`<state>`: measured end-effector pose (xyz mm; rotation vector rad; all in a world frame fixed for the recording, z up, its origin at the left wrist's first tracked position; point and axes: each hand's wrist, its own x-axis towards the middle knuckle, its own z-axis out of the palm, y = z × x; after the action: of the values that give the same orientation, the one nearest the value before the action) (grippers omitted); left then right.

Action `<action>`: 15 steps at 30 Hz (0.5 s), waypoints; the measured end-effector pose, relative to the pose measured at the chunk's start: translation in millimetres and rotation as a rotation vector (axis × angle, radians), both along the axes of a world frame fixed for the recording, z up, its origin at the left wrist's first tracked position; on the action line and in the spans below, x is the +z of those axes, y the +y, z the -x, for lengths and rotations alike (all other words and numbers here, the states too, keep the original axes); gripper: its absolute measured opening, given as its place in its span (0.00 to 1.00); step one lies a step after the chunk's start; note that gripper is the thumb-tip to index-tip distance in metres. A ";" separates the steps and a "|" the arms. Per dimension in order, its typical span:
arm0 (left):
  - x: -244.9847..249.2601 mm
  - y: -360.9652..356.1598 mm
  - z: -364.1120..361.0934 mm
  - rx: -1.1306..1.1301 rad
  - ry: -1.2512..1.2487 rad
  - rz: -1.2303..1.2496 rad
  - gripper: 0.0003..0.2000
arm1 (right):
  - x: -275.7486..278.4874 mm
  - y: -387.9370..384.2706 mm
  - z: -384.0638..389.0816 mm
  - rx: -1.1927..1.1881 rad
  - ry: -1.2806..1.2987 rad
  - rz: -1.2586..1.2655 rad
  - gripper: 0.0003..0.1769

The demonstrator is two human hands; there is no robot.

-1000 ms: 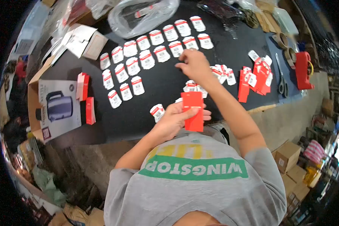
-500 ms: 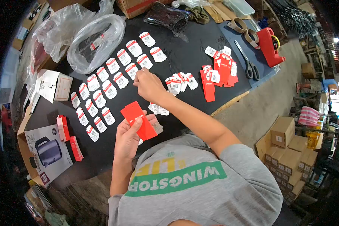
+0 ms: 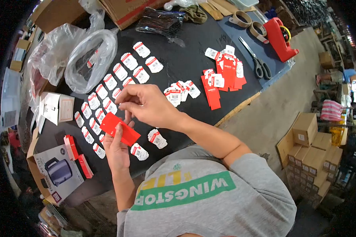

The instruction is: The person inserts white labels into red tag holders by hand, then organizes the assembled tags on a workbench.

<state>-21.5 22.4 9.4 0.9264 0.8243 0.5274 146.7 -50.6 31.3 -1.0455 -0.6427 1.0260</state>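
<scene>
My left hand [image 3: 118, 154] is closed around red card tags [image 3: 124, 133], held up at a slant with the thumb on top. Above and to the right of them, my right hand [image 3: 148, 104] is bent with thumb and forefinger close together; anything between the tips is too small to make out. Rows of white barcode labels with red tops [image 3: 141, 74] lie on the black table [image 3: 182, 136], partly hidden by both hands. Nearest my left wrist lies a small group of white labels [image 3: 139, 151], with another group [image 3: 157, 139] to its right.
Loose white labels [image 3: 178, 93] and a pile of red tags [image 3: 229, 71] lie on the right. Beyond are scissors [image 3: 255, 59], tape rolls [image 3: 258, 32] and a red tape dispenser [image 3: 280, 41]. Plastic bags [image 3: 93, 63], a white box [image 3: 56, 107] and a kettle carton [image 3: 59, 173] line the left.
My right hand has come from the label rows back toward my left hand. My left hand with the red tags has shifted left, uncovering labels near the table's front edge.
</scene>
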 end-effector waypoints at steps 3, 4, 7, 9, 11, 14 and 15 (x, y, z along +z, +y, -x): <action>1.4 0.2 -1.7 0.046 0.052 -0.054 0.14 | -2.3 2.1 4.3 -0.044 -0.142 -0.102 0.03; -0.7 1.5 -1.0 0.090 0.081 -0.090 0.14 | -2.8 1.3 4.6 -0.054 -0.139 -0.106 0.03; -8.4 8.6 4.4 0.093 0.037 -0.090 0.15 | -1.0 -1.7 7.6 -0.164 -0.452 -0.169 0.06; -6.4 13.7 9.2 0.073 -0.046 -0.061 0.14 | 3.0 -3.9 7.7 -0.191 -0.444 -0.165 0.06; -1.3 13.9 7.7 0.035 -0.169 -0.009 0.13 | 3.9 -4.9 6.6 -0.214 -0.439 -0.161 0.06; 3.7 14.8 4.8 -0.024 -0.343 0.069 0.12 | 4.0 -5.0 3.5 -0.200 -0.408 -0.117 0.07; 4.5 14.8 4.0 -0.044 -0.390 0.097 0.11 | 4.2 -5.8 2.8 -0.188 -0.397 -0.119 0.07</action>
<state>-25.5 37.3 13.9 0.7198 0.4712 0.6004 143.9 -56.4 35.5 -1.1905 -0.8963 0.6125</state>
